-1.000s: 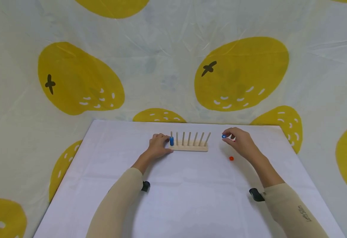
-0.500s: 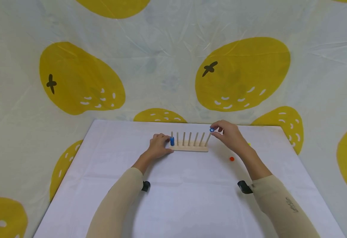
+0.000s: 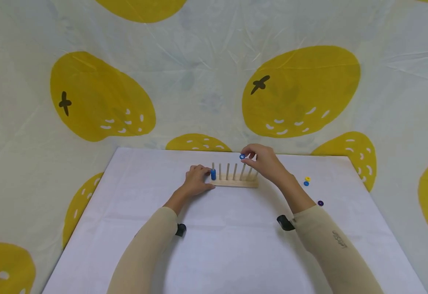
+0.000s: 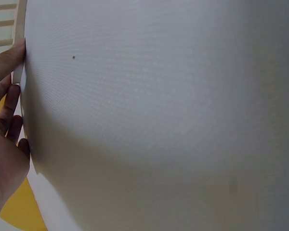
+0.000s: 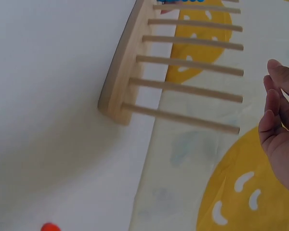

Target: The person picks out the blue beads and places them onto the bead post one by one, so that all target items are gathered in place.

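A wooden peg rack (image 3: 236,184) with several upright pegs stands on the white-covered table. Blue beads (image 3: 213,174) are stacked on its leftmost peg, the top of which stays bare. My left hand (image 3: 196,180) grips the rack's left end, thumb in front and fingers behind. Above the pegs, right of the rack's middle, my right hand (image 3: 264,162) pinches a small blue ring bead (image 3: 242,156) between thumb and fingertips. In the right wrist view the right hand (image 5: 283,108) is beyond the peg tips, and its bead is hidden there.
To the right lie a yellow bead (image 3: 307,179), a blue bead (image 3: 306,183) close by it, and a dark purple bead (image 3: 320,203). A red-orange bead (image 5: 51,226) shows in the right wrist view. Behind the table's back edge hangs a fruit-patterned cloth (image 3: 199,81).
My right hand has carried the blue bead leftward, from right of the rack to above its pegs. Its forearm now covers the red-orange bead in the head view. The left hand stays put.
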### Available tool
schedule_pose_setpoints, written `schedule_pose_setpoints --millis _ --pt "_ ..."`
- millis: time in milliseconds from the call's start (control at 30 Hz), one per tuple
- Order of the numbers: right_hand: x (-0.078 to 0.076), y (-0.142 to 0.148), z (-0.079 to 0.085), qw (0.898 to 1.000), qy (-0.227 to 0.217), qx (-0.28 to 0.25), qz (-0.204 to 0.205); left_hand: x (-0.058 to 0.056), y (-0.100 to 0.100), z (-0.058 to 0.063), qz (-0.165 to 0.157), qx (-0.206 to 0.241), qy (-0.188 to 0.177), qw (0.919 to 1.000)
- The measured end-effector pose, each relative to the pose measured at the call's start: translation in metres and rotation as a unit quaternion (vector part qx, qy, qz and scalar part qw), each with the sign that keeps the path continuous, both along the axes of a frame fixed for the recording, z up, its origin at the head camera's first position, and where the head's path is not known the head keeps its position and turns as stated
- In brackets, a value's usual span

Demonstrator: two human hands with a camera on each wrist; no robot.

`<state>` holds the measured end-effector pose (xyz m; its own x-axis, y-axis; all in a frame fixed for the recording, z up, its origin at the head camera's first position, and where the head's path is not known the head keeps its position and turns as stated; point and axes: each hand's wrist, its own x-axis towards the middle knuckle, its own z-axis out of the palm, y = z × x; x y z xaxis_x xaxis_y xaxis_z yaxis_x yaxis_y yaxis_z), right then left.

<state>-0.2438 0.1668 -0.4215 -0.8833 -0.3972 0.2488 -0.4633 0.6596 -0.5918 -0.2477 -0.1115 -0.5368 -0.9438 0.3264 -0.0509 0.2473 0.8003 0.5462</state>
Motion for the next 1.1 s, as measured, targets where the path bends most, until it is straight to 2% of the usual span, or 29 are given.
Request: schedule_pose_setpoints --millis 333,700,1100 --pt "-0.006 -0.033 -0.006 0.999 0.002 -0.015 0.042 -0.003 0.0 -0.002 0.004 -0.011 -0.007 0.9999" --pt "-0.011 -0.063 -0.014 0.997 -0.026 -0.023 0.068 -0.003 0.0 -0.003 0.001 -0.011 -0.008 0.9999" --pt "-0.015 -0.079 -0.019 0.997 -0.048 0.003 0.066 -0.005 0.0 -0.004 -0.001 -0.014 -0.012 0.9998"
